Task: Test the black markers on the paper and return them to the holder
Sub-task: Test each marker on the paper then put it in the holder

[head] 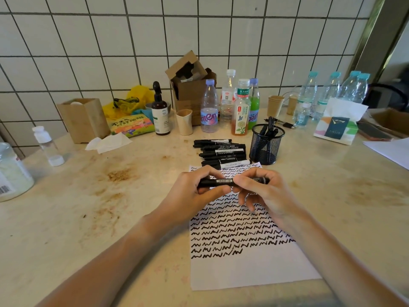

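Note:
A black marker [223, 182] lies level between both hands, above the sheet of paper [247, 269]. My left hand [194, 191] grips its left part. My right hand [263, 191] pinches its right end, where the cap sits. Rows of black squiggles cover the upper part of the paper. A pile of several black markers [221, 152] lies on the table just beyond the paper. To its right stands the black mesh holder [265, 147] with a few markers upright inside.
Bottles [209, 107], a paper cup [184, 121], a cardboard box [190, 85] and a brown pump bottle [160, 111] line the back by the tiled wall. A tissue pack [338, 125] sits at the right, a wooden box [84, 118] and crumpled tissue [110, 141] at the left.

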